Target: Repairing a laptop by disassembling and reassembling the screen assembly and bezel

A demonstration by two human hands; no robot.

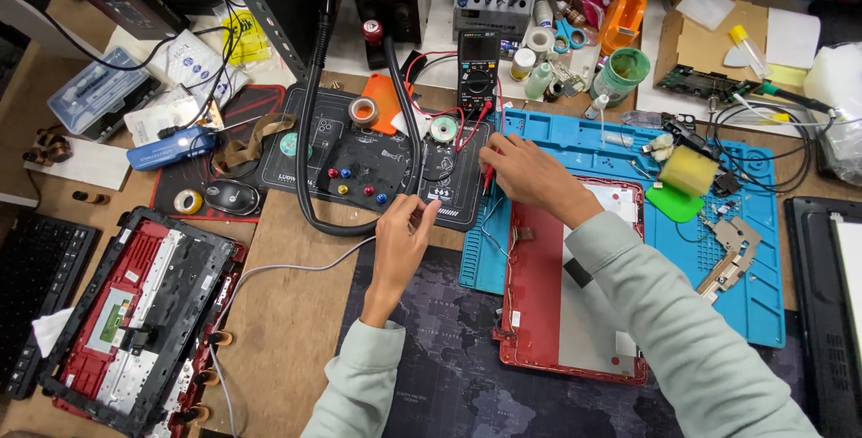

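We're mid-probing: right hand [530,173] fingers clamped on the red probe [488,179] at centre frame, left hand [402,236] fingers pinched on a thin lead. Next, we'd judge, needs steady tip contact below the multimeter [478,70].

Right hand [530,173] covers probe tips; grip on red probe [488,178] unclear. Left hand [401,232] fingertips pinched, item between them too small to tell. Red laptop lid [539,294] partly under right sleeve. Black keyboard [36,285] cut by left edge. Dark panel [826,303] cut by right edge. Multimeter [479,70] display unreadable.
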